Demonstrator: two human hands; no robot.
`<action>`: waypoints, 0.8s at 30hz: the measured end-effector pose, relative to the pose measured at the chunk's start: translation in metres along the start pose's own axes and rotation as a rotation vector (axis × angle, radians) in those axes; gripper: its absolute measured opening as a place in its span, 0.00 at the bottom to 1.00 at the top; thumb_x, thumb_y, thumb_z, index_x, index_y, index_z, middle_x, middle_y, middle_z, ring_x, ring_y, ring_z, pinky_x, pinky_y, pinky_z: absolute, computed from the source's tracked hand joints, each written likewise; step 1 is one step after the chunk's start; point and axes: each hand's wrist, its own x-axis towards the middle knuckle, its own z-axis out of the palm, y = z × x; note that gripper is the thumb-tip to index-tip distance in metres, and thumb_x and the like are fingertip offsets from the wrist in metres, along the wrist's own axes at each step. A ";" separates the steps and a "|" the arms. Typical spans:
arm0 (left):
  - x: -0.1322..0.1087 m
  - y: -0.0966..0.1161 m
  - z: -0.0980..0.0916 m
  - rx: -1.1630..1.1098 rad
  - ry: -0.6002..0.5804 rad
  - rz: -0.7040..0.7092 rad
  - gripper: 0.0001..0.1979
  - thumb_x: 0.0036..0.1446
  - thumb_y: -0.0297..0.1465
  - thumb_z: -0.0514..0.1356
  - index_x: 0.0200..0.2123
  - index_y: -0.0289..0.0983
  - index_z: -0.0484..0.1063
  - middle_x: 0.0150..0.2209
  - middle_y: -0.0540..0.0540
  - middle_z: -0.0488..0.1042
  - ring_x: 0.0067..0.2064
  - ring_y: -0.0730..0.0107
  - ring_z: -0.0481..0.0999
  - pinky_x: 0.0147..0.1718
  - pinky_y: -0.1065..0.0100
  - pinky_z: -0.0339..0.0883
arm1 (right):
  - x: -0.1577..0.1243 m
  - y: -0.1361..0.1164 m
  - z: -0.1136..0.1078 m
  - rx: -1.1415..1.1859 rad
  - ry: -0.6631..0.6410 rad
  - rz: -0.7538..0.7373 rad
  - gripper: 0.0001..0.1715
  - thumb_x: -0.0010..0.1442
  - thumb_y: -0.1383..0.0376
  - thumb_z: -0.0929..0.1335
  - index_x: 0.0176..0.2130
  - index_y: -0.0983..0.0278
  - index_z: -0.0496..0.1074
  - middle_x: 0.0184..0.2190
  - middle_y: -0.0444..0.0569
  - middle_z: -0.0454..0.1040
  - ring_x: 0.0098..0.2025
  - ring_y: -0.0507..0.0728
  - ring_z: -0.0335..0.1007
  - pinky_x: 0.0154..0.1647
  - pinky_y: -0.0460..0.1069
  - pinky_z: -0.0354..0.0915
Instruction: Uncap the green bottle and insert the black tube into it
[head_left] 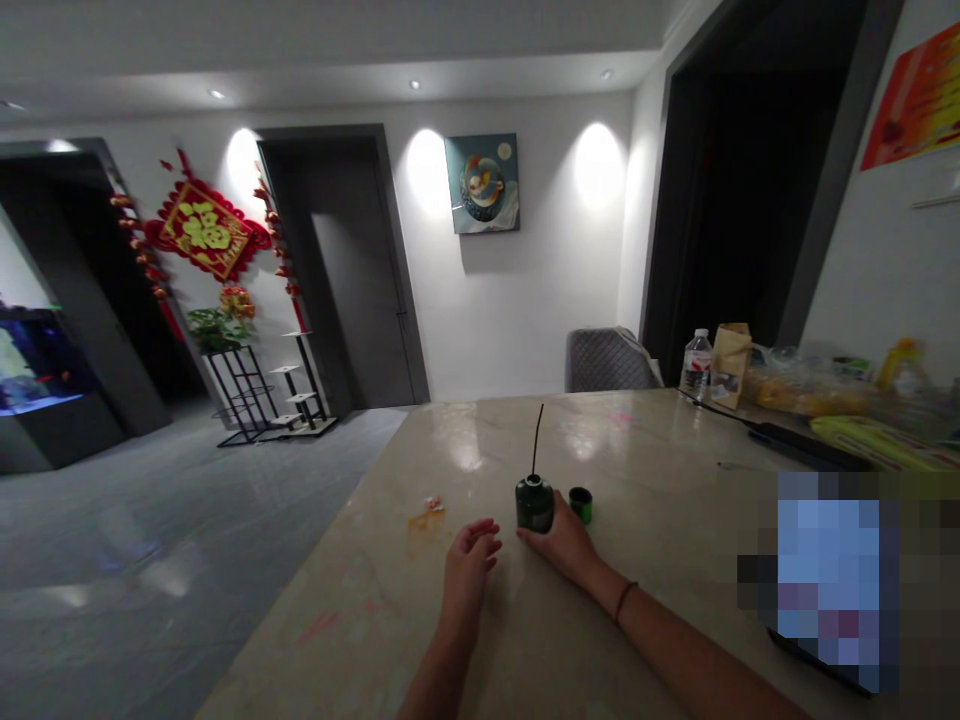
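Observation:
A small dark green bottle [531,505] stands upright on the table, with a single thin dark stick [537,440] rising from its mouth. My right hand [561,540] is wrapped around the bottle's right side and lower front, and a dark band circles that wrist. Just right of the bottle is a green cap [580,504], its dark hollow facing up. My left hand [470,560] is to the left of the bottle and apart from it, palm turned inward, with loosely curled fingers and nothing visible in them.
A pale stone-look table [375,600] carries a crumpled wrapper [433,503] left of the bottle. Along the right stand a water bottle [697,362], a paper bag [730,365], plastic-bagged food [802,385] and a yellow packet [877,438]. A grey chair [609,360] is behind the table.

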 end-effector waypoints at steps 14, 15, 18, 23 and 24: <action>-0.002 0.000 -0.001 -0.002 -0.001 -0.062 0.11 0.45 0.29 0.56 0.35 0.34 0.69 0.39 0.41 0.76 0.31 0.72 0.75 0.31 0.70 0.65 | 0.046 0.023 0.009 0.040 0.005 -0.043 0.29 0.40 0.61 0.72 0.42 0.66 0.64 0.37 0.52 0.73 0.38 0.59 0.70 0.40 0.52 0.64; -0.004 0.001 0.000 -0.002 -0.004 -0.064 0.11 0.44 0.29 0.57 0.35 0.34 0.69 0.39 0.41 0.76 0.31 0.72 0.75 0.31 0.70 0.65 | 0.049 0.024 0.009 0.038 0.003 -0.041 0.29 0.39 0.61 0.72 0.42 0.66 0.65 0.37 0.52 0.73 0.38 0.59 0.70 0.40 0.52 0.64; -0.009 0.002 0.002 -0.002 -0.030 -0.059 0.12 0.43 0.31 0.58 0.34 0.34 0.70 0.38 0.42 0.76 0.31 0.71 0.75 0.32 0.69 0.64 | 0.055 0.028 0.009 0.052 0.008 -0.045 0.30 0.40 0.61 0.72 0.43 0.66 0.65 0.37 0.52 0.73 0.38 0.59 0.70 0.40 0.52 0.64; -0.016 0.005 0.007 -0.004 -0.071 -0.071 0.13 0.40 0.33 0.59 0.33 0.34 0.70 0.36 0.42 0.76 0.30 0.71 0.75 0.31 0.69 0.64 | 0.062 0.031 0.008 0.052 0.067 -0.020 0.28 0.42 0.61 0.71 0.43 0.66 0.65 0.38 0.53 0.73 0.40 0.60 0.70 0.41 0.52 0.64; -0.017 0.006 0.007 -0.002 -0.076 -0.071 0.14 0.39 0.33 0.60 0.32 0.34 0.70 0.35 0.42 0.77 0.30 0.71 0.75 0.31 0.69 0.64 | 0.064 0.031 0.008 0.036 0.082 -0.009 0.27 0.41 0.61 0.71 0.42 0.65 0.66 0.37 0.53 0.73 0.39 0.60 0.70 0.40 0.52 0.64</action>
